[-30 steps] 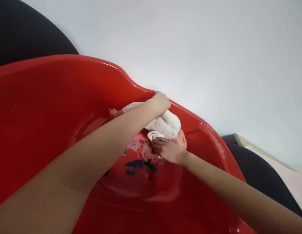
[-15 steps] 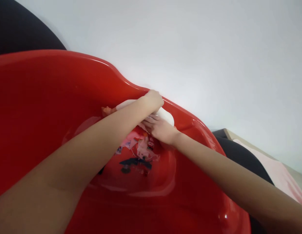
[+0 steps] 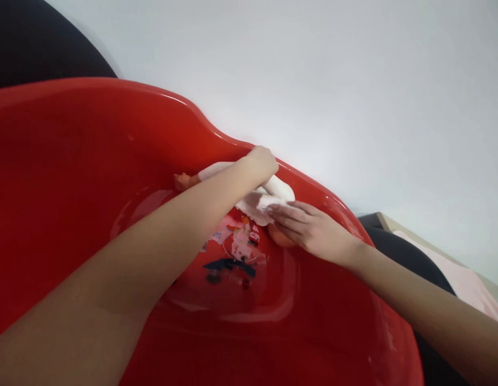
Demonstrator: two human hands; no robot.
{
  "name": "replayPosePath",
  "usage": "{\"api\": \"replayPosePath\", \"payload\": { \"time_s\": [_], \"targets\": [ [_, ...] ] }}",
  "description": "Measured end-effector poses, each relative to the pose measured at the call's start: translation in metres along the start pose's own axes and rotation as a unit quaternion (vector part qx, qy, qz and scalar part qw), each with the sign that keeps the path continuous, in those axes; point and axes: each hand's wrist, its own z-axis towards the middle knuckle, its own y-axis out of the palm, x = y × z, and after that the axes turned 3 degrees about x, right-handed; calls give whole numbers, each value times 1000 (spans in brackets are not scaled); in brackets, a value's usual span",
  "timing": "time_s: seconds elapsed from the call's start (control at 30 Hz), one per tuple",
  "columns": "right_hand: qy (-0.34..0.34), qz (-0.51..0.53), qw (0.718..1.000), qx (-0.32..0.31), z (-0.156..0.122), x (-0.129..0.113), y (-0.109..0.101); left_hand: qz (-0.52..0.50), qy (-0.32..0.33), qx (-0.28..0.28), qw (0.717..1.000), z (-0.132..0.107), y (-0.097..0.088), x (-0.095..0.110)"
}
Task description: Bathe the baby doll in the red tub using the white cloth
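In a red plastic tub [image 3: 144, 123] lies what looks like a doll [image 3: 281, 188] in white clothing, close to the far wall of the tub. A skin-coloured end of one limb [image 3: 183, 181] sticks out at its left, and a rounded skin-coloured part [image 3: 281, 236] shows at its right. My left hand [image 3: 265, 161] bends over the doll's middle, curled, its fingertips mostly hidden. With the fingers of my right hand [image 3: 309, 228], I pinch a loose white fold of cloth [image 3: 268, 203] at the doll's right end. My left forearm covers part of the doll.
A pink picture print [image 3: 243, 241] with dark shapes shows on the tub floor. Behind the tub rises a white wall [image 3: 353, 96]. Black rounded shapes [image 3: 51, 48] stand at the upper left and to the right, beside a pink cloth [image 3: 437, 262] on a light surface.
My right hand has moved right, away from my left hand, and now has the white cloth at its fingertips. My left hand stays over the doll. The view has shifted slightly.
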Motion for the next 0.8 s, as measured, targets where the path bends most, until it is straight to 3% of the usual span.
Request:
{"api": "replayPosePath", "payload": {
  "time_s": [0.1, 0.2, 0.43, 0.53, 0.67, 0.8],
  "targets": [
    [2, -5, 1000, 27, 36, 3, 3, 47, 12, -48, 998, -6, -9, 1],
    [9, -23, 1000, 9, 39, 12, 14, 54, 23, -42, 997, -8, -12, 1],
    [57, -14, 998, 11, -54, 5, 42, 22, 17, 0, 1000, -6, -13, 9],
    [65, 9, 998, -7, -69, -9, 55, 7, 6, 6, 1000, -6, -13, 10],
    [75, 71, 994, -19, -45, -24, 80, 6, 9, -14, 1000, -7, -13, 8],
    [61, 141, 988, 10, 4, -34, 113, 13, 8, -14, 1000, -5, -12, 5]
  ]
}}
